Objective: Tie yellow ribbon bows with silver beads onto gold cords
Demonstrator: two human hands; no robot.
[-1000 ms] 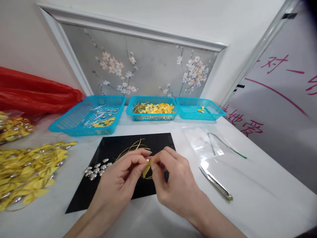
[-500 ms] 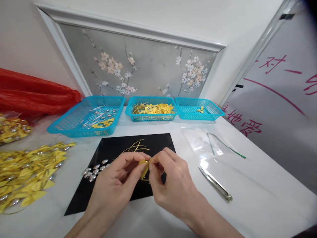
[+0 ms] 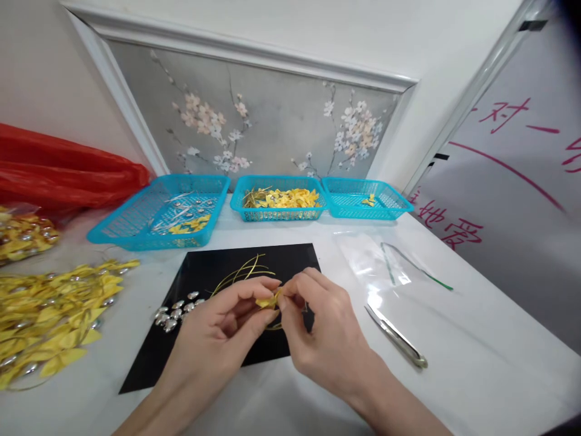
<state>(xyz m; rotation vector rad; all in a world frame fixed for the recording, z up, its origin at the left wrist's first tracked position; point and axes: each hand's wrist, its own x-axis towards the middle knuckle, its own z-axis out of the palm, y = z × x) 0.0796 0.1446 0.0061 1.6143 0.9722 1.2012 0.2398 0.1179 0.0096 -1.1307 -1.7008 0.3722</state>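
Observation:
Over a black mat (image 3: 158, 357), my left hand (image 3: 222, 339) pinches a small yellow ribbon piece (image 3: 267, 301) between thumb and fingers. My right hand (image 3: 320, 327) is closed on the other side of the same yellow ribbon piece, fingertips nearly touching the left ones. Part of the piece is hidden by the fingers. Behind my left hand, thin gold cords (image 3: 240, 269) lie on the mat. Silver beads (image 3: 175, 312) sit in a cluster to the left of that hand.
Three blue baskets stand at the back: a left one (image 3: 122, 233) with beads and white sticks, a middle one (image 3: 281, 215) with yellow pieces, a right one (image 3: 347, 209). Tweezers (image 3: 397, 339) and a clear bag (image 3: 363, 257) lie right; yellow beaded ribbon strands (image 3: 54, 315) left.
The yellow ribbon piece has turned from upright to flatter between the fingertips. My right hand has shifted slightly to the right; both hands keep their grip.

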